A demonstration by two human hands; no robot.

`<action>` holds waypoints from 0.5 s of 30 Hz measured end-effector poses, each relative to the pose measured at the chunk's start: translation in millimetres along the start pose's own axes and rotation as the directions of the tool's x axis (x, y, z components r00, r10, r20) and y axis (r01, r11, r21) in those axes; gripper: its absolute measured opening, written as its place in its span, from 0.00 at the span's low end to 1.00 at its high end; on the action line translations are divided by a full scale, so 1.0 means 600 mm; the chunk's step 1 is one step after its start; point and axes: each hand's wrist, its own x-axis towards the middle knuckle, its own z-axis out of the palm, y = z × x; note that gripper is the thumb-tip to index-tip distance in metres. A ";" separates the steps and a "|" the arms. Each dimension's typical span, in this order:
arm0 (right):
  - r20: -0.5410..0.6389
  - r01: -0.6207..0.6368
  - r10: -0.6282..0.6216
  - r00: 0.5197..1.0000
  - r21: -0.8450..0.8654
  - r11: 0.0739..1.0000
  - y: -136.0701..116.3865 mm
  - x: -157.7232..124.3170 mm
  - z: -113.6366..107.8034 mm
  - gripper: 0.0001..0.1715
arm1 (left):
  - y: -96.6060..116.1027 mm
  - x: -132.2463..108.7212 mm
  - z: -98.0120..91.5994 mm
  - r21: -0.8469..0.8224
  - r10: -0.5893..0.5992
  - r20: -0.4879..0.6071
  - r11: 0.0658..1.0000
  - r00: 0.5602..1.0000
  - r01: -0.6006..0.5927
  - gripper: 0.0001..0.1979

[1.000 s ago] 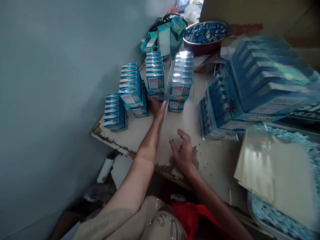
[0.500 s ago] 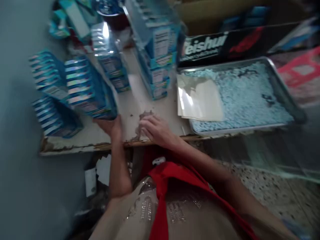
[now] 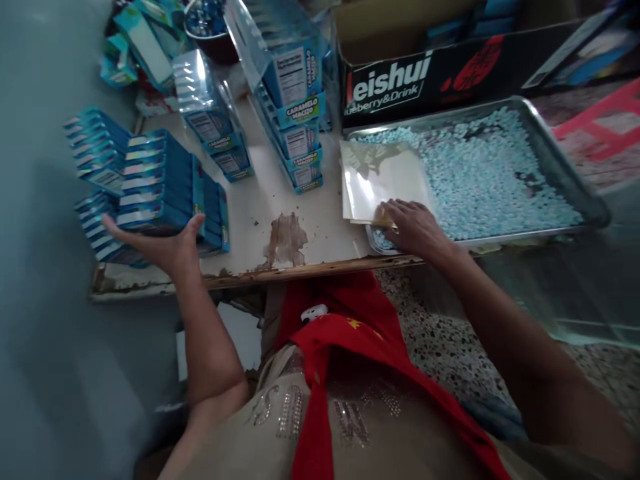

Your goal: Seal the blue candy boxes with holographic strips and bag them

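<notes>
My left hand [image 3: 175, 250] is open, thumb and fingers spread wide against the near side of a row of blue candy boxes [image 3: 165, 187] at the table's left. More blue boxes [image 3: 97, 147] stand left of and behind that row. Across the table, my right hand [image 3: 415, 227] has its fingers curled over the near edge of a pile of clear plastic bags [image 3: 385, 183], the thumb apparently below the edge. These bags lie on the left part of a metal tray [image 3: 565, 150] spread with small light-blue candies [image 3: 485, 187].
Clear-wrapped box stacks [image 3: 297, 120] and a smaller wrapped stack [image 3: 215, 127] stand mid-table. A black carton [image 3: 435, 73] sits behind the tray. At the back left are a bowl of blue wrapped pieces [image 3: 207, 20] and loose cartons [image 3: 145, 43]. The worn table edge [image 3: 300, 270] runs before me.
My right hand has moved right from the bare worn patch to the bags on the tray. My left hand has come out from beside the box row and spread across its front. The view has steadied.
</notes>
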 end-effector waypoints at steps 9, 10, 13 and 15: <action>0.060 -0.027 0.026 0.998 0.028 0.999 0.011 -0.029 -0.004 0.25 | 0.029 0.047 -0.022 -0.193 0.095 -0.011 0.977 0.995 -0.095 0.67; 0.055 -0.050 0.048 0.997 0.019 0.999 0.009 -0.028 -0.005 0.26 | 0.032 0.060 -0.028 -0.206 0.119 -0.012 0.971 0.993 -0.119 0.67; 0.058 -0.158 0.159 0.986 -0.025 0.987 -0.002 -0.023 -0.010 0.25 | 0.035 0.096 -0.043 -0.212 0.118 0.008 0.971 0.993 -0.113 0.66; 0.031 -0.260 0.260 0.965 -0.022 0.965 -0.007 -0.023 -0.010 0.23 | 0.035 0.105 -0.056 -0.215 0.110 -0.010 0.970 0.994 -0.110 0.64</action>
